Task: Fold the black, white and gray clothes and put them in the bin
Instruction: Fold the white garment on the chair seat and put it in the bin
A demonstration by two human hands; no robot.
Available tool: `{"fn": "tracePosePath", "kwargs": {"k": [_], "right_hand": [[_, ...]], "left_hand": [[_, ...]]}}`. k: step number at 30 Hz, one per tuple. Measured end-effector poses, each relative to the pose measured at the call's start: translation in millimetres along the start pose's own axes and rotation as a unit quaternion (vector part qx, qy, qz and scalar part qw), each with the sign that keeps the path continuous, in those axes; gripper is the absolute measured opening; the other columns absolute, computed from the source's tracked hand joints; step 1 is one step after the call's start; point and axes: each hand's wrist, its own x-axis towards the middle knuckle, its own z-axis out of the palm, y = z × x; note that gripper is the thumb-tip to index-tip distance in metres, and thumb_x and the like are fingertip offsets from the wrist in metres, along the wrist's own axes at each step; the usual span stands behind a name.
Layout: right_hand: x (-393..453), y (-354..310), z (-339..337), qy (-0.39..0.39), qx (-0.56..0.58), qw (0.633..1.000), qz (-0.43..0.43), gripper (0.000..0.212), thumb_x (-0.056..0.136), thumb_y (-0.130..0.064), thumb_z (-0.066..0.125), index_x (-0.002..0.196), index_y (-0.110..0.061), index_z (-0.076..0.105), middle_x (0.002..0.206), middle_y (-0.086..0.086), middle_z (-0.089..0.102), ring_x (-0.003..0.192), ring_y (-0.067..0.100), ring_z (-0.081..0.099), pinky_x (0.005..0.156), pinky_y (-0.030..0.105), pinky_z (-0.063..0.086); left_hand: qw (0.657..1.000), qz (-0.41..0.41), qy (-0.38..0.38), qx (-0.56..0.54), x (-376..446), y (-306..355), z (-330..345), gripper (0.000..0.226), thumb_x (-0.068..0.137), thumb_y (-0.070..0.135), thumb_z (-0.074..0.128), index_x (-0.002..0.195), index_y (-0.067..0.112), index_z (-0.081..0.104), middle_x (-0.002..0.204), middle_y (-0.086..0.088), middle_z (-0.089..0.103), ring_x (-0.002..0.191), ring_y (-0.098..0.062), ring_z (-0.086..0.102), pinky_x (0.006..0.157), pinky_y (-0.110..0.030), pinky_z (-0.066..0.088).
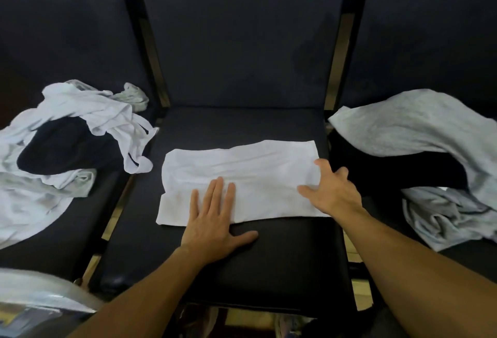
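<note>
seats: three dark padded chairs (pixel 242 42) side by side | frames: metal

A folded cloth (pixel 242 181) lies on the middle seat (pixel 269 257), toward its front. The left hand (pixel 212 219) rests flat on its near edge; the right hand (pixel 332 189) touches its right end. One pile (pixel 67 149) lies on the left seat, another pile (pixel 430 163) on the right seat.

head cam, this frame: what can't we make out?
- Bin: not identifiable; only a blurred object at the lower-left corner, cut by the frame edge.
- Black cloth on the right seat: shape hidden under the gray cloth.
- Left pile: piece count unclear, tangled, cut by the left edge.
- Right hand on the white cloth: grip unclear.
</note>
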Motion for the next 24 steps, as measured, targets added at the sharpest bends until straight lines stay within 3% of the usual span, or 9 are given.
{"fn": "tracePosePath", "kwargs": {"k": [5,8,10,13,16,19,21,22,24], "right_hand": [[-4,-10,0,-0.03,0.083,0.996,-0.026,0.063,0.096,-0.026,0.059,0.15,-0.039,0.03,0.129,0.01,0.055,0.105,0.031,0.058,0.081,0.035,0.051],[-4,-18,2,-0.037,0.118,0.992,-0.039,0.037,0.096,-0.023,0.056,0.133,-0.03,0.053,0.121,0.004,0.059,0.098,0.024,0.058,0.073,0.031,0.051],[-1,-23,0,-0.018,0.168,0.985,-0.037,0.027,0.095,-0.022,0.058,0.121,-0.025,0.062,0.116,0.003,0.064,0.099,0.023,0.061,0.079,0.033,0.056],[-1,-37,-9,0.011,0.226,0.974,-0.033,0.017,0.093,-0.015,0.058,0.106,-0.018,0.067,0.109,0.008,0.068,0.095,0.024,0.065,0.086,0.04,0.059],[-11,-67,-22,0.033,0.294,0.954,-0.053,0.019,0.094,-0.005,0.055,0.088,-0.018,0.066,0.1,0.011,0.067,0.089,0.026,0.065,0.079,0.042,0.062],[-24,-114,-29,0.019,0.337,0.933,-0.127,0.025,0.094,-0.005,0.057,0.111,-0.02,0.069,0.105,-0.003,0.063,0.097,0.017,0.064,0.064,0.023,0.056],[-34,-148,-30,-0.058,0.348,0.91,-0.219,0.033,0.096,-0.015,0.062,0.125,-0.03,0.064,0.12,-0.011,0.062,0.113,0.012,0.061,0.081,0.024,0.055],[-39,-163,-30,-0.137,0.379,0.879,-0.256,0.034,0.098,-0.02,0.062,0.13,-0.034,0.062,0.127,-0.011,0.062,0.119,0.011,0.06,0.09,0.029,0.056],[-45,-183,-27,-0.27,0.458,0.803,-0.271,0.033,0.102,-0.026,0.058,0.134,-0.036,0.06,0.133,-0.01,0.063,0.126,0.01,0.058,0.1,0.036,0.054]], "left_hand": [[1.0,-0.01,0.005,-0.014,3,5,2,0.122,0.069,0.099,0.004,0.158,0.021,-0.025,0.163,-0.004,-0.036,0.149,-0.02,-0.036,0.123,-0.055,-0.014],[1.0,-0.01,0.019,-0.015,2,2,2,0.119,0.076,0.095,0.017,0.158,0.018,-0.025,0.163,-0.003,-0.035,0.149,-0.019,-0.035,0.123,-0.054,-0.015],[1.0,-0.011,0.026,-0.01,3,1,2,0.118,0.077,0.094,0.014,0.158,0.017,-0.024,0.164,-0.004,-0.034,0.149,-0.02,-0.035,0.123,-0.054,-0.014],[1.0,-0.006,0.025,-0.013,4,1,3,0.117,0.078,0.094,0.011,0.158,0.016,-0.023,0.164,-0.005,-0.034,0.149,-0.02,-0.035,0.123,-0.054,-0.013],[0.999,-0.002,0.03,-0.02,5,0,6,0.117,0.079,0.094,0.013,0.159,0.015,-0.021,0.164,-0.005,-0.033,0.149,-0.02,-0.036,0.123,-0.055,-0.013],[0.999,-0.004,0.033,-0.034,7,0,4,0.117,0.079,0.094,0.014,0.16,0.015,-0.019,0.165,-0.005,-0.032,0.149,-0.02,-0.035,0.123,-0.055,-0.013],[0.999,-0.007,0.037,-0.037,8,1,3,0.118,0.079,0.095,0.015,0.162,0.014,-0.007,0.169,-0.008,-0.02,0.153,-0.022,-0.026,0.122,-0.055,-0.014],[0.999,-0.009,0.034,-0.039,8,1,2,0.118,0.079,0.095,0.015,0.163,0.013,0.005,0.171,-0.009,-0.006,0.156,-0.024,-0.016,0.123,-0.055,-0.012],[0.998,-0.029,0.0,-0.055,6,3,-2,0.111,0.078,0.095,0.019,0.149,0.014,0.045,0.157,-0.008,0.041,0.151,-0.028,0.026,0.123,-0.051,0.009]]}}
